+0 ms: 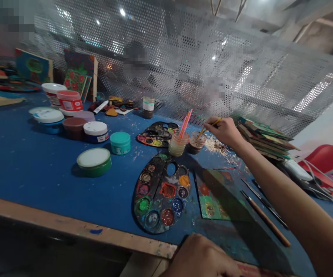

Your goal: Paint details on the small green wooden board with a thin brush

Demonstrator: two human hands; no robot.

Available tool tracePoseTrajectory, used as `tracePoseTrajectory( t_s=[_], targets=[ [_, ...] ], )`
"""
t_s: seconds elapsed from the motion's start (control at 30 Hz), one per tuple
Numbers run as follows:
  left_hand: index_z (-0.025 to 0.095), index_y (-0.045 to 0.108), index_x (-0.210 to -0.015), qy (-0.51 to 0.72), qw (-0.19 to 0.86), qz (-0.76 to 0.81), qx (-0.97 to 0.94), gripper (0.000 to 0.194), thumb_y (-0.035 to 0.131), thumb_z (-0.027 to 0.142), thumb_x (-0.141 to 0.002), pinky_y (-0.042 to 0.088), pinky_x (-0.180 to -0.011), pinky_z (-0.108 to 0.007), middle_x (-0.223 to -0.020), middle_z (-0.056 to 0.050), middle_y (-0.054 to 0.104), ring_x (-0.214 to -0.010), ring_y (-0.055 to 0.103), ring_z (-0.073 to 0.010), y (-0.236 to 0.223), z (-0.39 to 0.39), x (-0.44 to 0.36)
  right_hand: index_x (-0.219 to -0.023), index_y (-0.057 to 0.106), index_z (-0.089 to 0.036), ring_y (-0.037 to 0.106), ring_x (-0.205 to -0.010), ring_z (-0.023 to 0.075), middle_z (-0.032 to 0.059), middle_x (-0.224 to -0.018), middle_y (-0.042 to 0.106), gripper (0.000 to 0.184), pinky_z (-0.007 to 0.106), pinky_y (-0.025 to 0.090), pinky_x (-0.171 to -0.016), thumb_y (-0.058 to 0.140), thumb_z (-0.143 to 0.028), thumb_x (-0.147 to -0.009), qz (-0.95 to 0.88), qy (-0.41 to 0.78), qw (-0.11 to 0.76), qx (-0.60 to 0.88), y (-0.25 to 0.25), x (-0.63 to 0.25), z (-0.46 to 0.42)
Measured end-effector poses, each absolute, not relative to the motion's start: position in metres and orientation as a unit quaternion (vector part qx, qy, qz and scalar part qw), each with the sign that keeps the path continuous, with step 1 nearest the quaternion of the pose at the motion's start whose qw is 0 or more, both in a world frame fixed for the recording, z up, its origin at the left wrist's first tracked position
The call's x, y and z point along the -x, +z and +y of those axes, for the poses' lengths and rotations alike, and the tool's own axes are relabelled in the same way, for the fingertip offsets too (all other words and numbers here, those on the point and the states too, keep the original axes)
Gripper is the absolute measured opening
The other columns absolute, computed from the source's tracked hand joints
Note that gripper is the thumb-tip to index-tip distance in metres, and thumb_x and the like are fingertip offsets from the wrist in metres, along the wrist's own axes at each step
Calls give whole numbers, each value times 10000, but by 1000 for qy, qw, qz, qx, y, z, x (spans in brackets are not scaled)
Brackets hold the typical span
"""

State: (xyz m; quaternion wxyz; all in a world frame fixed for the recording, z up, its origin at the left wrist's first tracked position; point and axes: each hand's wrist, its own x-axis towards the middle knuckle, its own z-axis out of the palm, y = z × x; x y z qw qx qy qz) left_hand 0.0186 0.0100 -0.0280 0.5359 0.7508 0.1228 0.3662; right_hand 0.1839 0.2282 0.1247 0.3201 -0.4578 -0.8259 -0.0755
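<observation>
My right hand (pixel 220 130) is closed on a thin yellow paintbrush (pixel 203 130), whose lower end is inside a clear jar of dark brown water (pixel 195 144). Beside this jar stands another jar (pixel 179 144) of cloudy water holding pink and orange sticks. My left hand (pixel 202 257) rests at the table's front edge, its fingers curled and mostly hidden. Between my hands lies a small painted board (pixel 217 198) with green and orange patches, partly under my arm's shadow. To its left, a paint palette (pixel 157 192) has wells of green, blue, red and orange paint.
Several paint tubs (pixel 94 161) stand at left on the blue table (pixel 54 169). A second palette (pixel 156 134) lies behind the jars. Pale shavings (pixel 221 150) are scattered near my right hand. Carving tools (pixel 266 217) lie under my right forearm; stacked boards (pixel 264 138) are at right.
</observation>
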Motion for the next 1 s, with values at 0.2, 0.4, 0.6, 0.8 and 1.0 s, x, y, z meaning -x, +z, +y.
tracePoseTrajectory(
  t_s=[0.2, 0.4, 0.6, 0.8, 1.0],
  targets=[
    [144, 265, -475, 300, 559, 164, -755, 400, 586, 194, -708, 119, -469, -266, -460, 53, 193, -421, 239, -41, -14, 9, -11, -699, 610, -210, 548, -609, 151, 28, -653, 623, 189, 269, 389, -615, 527, -315, -832, -818, -113, 349, 443, 127, -189, 232],
    [131, 258, -452, 296, 553, 187, -756, 441, 649, 94, -652, 120, -496, -279, -456, 62, 141, -449, 221, -49, -19, 8, -14, -697, 613, -206, 568, -619, 151, 23, -646, 623, 203, 265, 395, -620, 535, -327, -840, -824, -97, 346, 439, 123, -185, 228],
    [142, 245, -453, 315, 563, 169, -745, 435, 601, 174, -701, 112, -487, -278, -457, 60, 163, -441, 221, -54, -20, 6, -14, -706, 625, -195, 581, -594, 143, 19, -633, 630, 199, 253, 405, -604, 545, -309, -849, -827, -106, 351, 425, 116, -189, 232],
    [148, 223, -450, 351, 544, 147, -748, 471, 545, 306, -756, 118, -460, -258, -442, 51, 156, -392, 214, -43, -25, 8, -16, -727, 615, -222, 624, -649, 167, 28, -686, 663, 193, 275, 460, -635, 554, -338, -868, -782, -202, 438, 395, 119, -203, 228],
    [157, 250, -483, 353, 538, 105, -758, 438, 522, 313, -788, 181, -457, -240, -461, 45, 304, -413, 240, -49, -29, 11, -17, -746, 636, -227, 616, -605, 168, 24, -667, 654, 207, 301, 489, -627, 589, -382, -876, -719, -234, 509, 412, 93, -242, 192]
  ],
)
